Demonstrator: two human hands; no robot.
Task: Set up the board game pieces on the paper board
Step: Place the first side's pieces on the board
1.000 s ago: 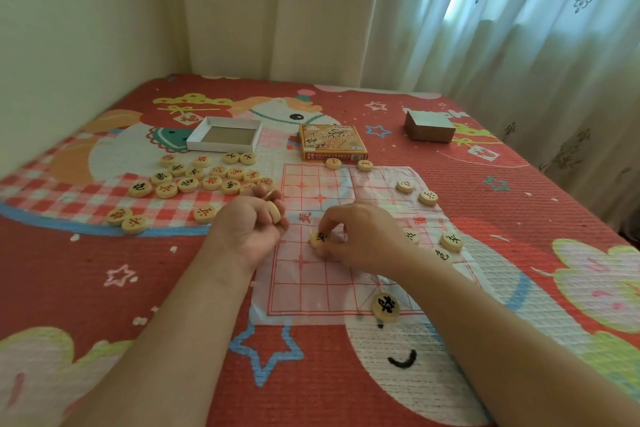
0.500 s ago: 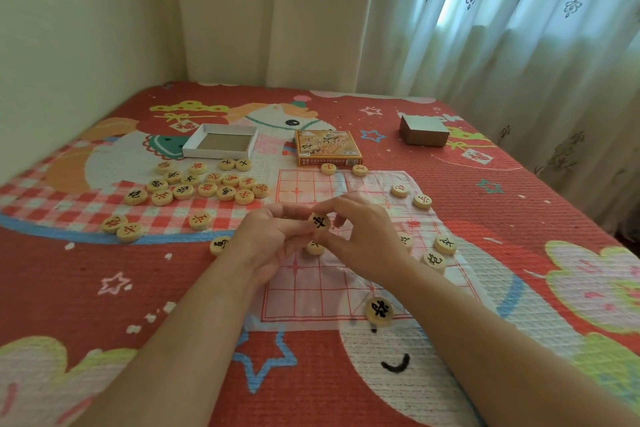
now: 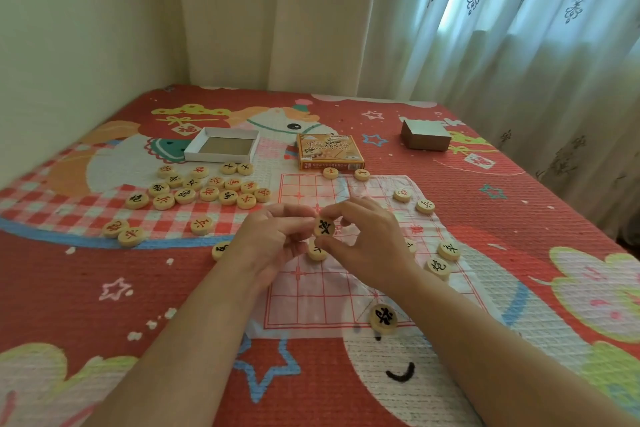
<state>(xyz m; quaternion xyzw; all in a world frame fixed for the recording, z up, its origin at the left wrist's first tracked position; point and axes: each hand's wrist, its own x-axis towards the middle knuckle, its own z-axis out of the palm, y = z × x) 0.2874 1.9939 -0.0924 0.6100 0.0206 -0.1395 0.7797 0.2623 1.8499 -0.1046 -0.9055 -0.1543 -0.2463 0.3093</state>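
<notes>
Just one disc [image 3: 324, 227], left hand [image 3: 273, 237], right hand [image 3: 369, 241].

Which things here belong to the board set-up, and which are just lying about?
Job: round wooden black-marked piece pinched by left hand and right hand; red-lined paper board; loose wooden pieces.
Lying about: open white cardboard tray; orange printed box; grey rectangular block.

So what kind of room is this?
Probably a bedroom at home. The paper board lies on what looks like a bed with a red cartoon cover, tucked against a wall, and long curtains let daylight through.
</notes>
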